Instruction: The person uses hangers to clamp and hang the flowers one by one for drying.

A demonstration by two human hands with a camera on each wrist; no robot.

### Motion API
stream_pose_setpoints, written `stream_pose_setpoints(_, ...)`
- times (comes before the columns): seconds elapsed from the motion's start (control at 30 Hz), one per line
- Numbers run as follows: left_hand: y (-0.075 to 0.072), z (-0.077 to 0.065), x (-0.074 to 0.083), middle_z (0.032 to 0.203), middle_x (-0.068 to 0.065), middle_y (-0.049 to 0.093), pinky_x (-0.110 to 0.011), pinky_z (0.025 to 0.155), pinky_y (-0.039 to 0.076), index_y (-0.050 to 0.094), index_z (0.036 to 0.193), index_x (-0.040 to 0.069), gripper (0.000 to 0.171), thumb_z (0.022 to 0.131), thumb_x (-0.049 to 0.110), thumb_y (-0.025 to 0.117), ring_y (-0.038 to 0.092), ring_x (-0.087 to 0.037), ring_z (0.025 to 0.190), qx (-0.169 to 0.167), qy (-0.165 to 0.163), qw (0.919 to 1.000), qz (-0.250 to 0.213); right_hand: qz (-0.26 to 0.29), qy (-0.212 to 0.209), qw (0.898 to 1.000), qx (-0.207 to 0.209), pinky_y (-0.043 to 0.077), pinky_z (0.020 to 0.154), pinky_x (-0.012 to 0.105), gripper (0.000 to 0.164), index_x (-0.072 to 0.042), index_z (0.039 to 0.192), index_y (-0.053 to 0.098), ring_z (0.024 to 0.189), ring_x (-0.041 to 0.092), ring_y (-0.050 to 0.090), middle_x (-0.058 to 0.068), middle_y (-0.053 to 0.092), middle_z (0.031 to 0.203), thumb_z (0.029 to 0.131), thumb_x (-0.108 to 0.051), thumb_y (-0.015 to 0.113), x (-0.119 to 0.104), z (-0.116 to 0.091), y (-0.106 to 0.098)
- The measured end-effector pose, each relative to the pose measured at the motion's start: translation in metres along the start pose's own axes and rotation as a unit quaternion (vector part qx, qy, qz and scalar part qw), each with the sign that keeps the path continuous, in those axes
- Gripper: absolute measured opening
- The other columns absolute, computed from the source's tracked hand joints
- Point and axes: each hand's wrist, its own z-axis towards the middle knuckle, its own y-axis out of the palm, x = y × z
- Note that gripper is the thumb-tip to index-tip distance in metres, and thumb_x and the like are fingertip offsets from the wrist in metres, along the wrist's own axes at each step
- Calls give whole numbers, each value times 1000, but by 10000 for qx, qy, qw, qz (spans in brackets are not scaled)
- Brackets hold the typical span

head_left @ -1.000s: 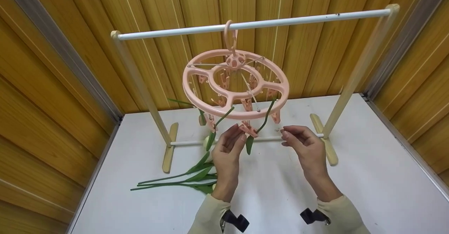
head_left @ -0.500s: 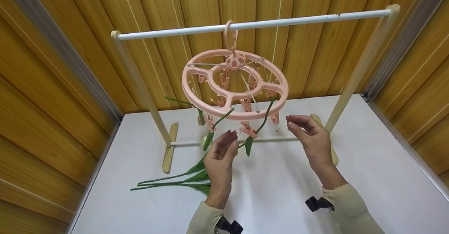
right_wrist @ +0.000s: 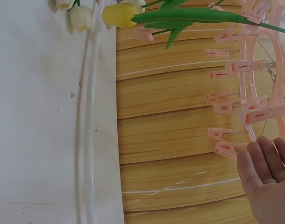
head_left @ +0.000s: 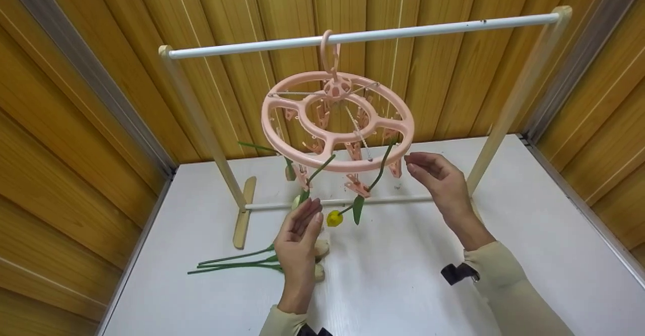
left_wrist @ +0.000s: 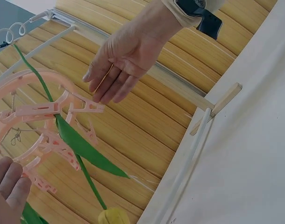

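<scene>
A round pink clip hanger [head_left: 330, 152] hangs in front of me. One of its front clips [head_left: 359, 186] grips a green stem, and that yellow tulip [head_left: 334, 218] dangles head down. To its left another clip holds a second tulip's stem [head_left: 322, 168]; a third stem [head_left: 257, 146] sticks out farther left. My left hand [head_left: 296, 248] is in the air below the hanger, fingers loosely bent, holding nothing. My right hand [head_left: 443, 187] is raised at the hanger's right side, fingertips close to a hanging clip [head_left: 396, 169] and nothing in its grasp.
The hanger's hook goes over the white bar [head_left: 428, 32] of a wooden-legged rack. Several loose white tulips [head_left: 237, 265] lie on the white table [head_left: 403, 295], partly behind my left hand. Wood-patterned walls [head_left: 453, 84] stand around the table.
My left hand has left the front clip and drawn down and left, uncovering the yellow bloom. My right hand has risen, shifting right and then back toward the hanger's right edge.
</scene>
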Motion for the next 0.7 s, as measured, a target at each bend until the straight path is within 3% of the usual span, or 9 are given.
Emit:
stream_pose_setpoints(0.37,-28,5,7,129,-19,72,-32,97,59,64,135,-8,38,100,3,73,70,-25,118,701,-137,9970,304,-232,347,9968,-675,54,103,26,48,1,143,61,121,14,67,7,70,133,103,-23,74,3,14,2)
stream_pose_setpoints(0.57,-46,9,6,127,-16,73,-30,98,57,67,133,-4,35,99,3,74,71,-21,116,1167,-341,9912,524,-280,470,9958,-739,57,100,27,46,1,141,63,116,15,69,7,73,129,104,-25,72,3,17,6)
stream_pose_setpoints(0.7,-60,11,4,127,-17,73,-30,99,57,66,133,-6,36,99,4,75,72,-19,115,1304,-430,9888,579,-124,505,9960,-726,58,97,28,43,3,140,63,110,14,71,9,74,124,104,-20,72,2,19,9)
